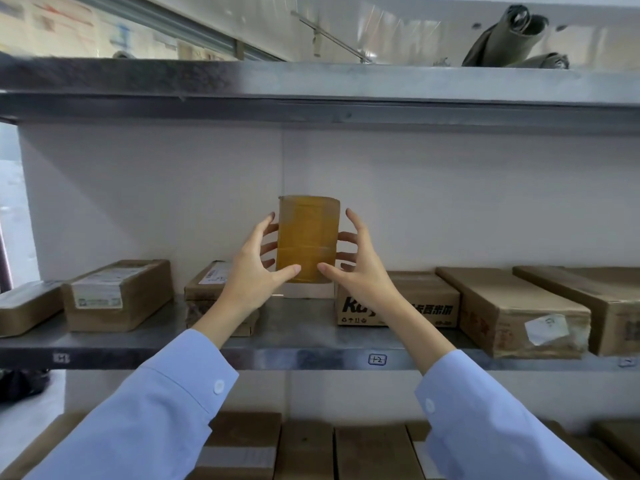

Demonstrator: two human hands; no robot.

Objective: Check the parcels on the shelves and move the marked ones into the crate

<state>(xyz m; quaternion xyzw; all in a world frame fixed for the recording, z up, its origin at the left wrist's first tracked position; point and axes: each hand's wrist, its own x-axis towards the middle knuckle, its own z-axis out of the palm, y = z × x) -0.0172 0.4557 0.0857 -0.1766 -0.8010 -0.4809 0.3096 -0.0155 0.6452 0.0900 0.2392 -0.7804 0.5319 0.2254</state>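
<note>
A small cardboard parcel (pixel 307 237) wrapped in yellowish tape stands upright in the air, above the middle metal shelf (pixel 298 344). My left hand (pixel 254 268) grips its left side, thumb on the lower front edge and fingers behind. My right hand (pixel 356 261) grips the right side the same way. The face turned to me shows only tape, with no mark or label visible. No crate is in view.
Several cardboard parcels lie on the shelf: a labelled one (pixel 117 294) at left, one behind my left wrist (pixel 207 282), a printed box (pixel 422 303) and larger ones (pixel 512 310) at right. More boxes (pixel 304 448) sit on the shelf below. Grey rolls (pixel 505 36) lie on the top shelf.
</note>
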